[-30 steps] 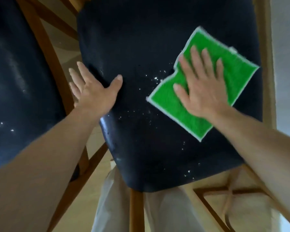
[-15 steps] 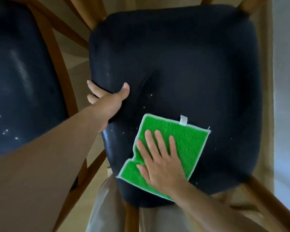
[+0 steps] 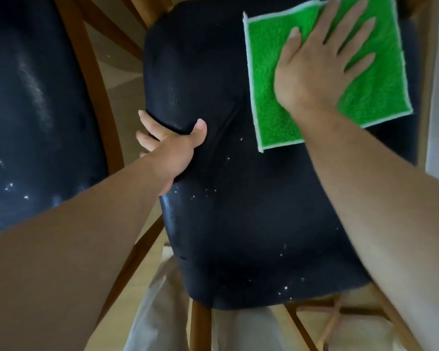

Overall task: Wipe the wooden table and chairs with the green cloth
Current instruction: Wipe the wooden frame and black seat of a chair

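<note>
Pale wooden flooring (image 3: 147, 269) is glimpsed between chair legs, and the frame is filled by a dark padded chair seat (image 3: 251, 211). At the upper right, the green cloth (image 3: 266, 79) is pressed flat on the seat's far corner under the right hand (image 3: 317, 64), fingers spread wide, palm down, nothing gripped. Its long axis runs up and down the frame, and one corner is cut off by the top edge. The seat's left rim is clasped by the left hand (image 3: 173, 150), thumb on top, fingers curled underneath. White crumbs (image 3: 285, 290) are scattered across the centre and lower part of the seat, below the cloth and nearer the body, so a pull down the frame appears called for, and the right hand is the one placed for it. Nothing lies in that path. A second dark seat (image 3: 36, 110), also speckled, is seen at the left, beyond a wooden rail (image 3: 96, 97).
</note>
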